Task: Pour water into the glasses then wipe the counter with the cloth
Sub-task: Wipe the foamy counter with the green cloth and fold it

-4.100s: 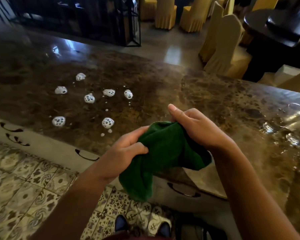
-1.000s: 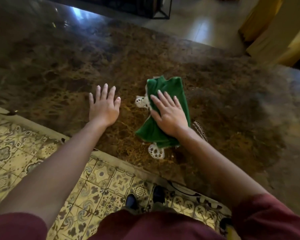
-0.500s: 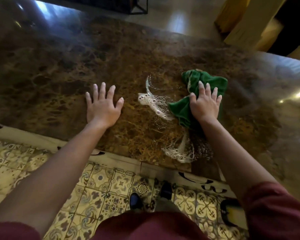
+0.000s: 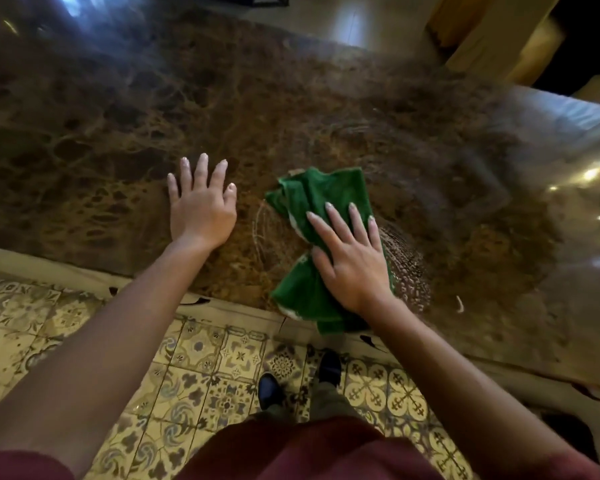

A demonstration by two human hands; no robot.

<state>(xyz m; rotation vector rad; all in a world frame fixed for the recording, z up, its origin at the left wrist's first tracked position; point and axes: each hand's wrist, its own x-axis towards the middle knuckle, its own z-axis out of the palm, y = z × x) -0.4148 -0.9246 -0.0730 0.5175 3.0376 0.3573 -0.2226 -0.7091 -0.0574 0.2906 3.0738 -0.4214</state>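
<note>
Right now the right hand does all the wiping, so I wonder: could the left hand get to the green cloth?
Probably yes. The left hand lies flat on the counter beside the green cloth, with only bare stone between them.

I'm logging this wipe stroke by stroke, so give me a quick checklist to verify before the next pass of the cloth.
1. Right hand flat on the green cloth, fingers straight: ok.
2. Cloth lies on the marble counter: ok, though its near end overhangs the front edge.
3. Left hand braced flat on the counter, apart from the cloth: ok.
4. Suds cleared: not ok; a foamy streak shows right of the cloth, and a thin arc on its left.
5. Glasses out of the wiping path: cannot tell; none in view.
</note>
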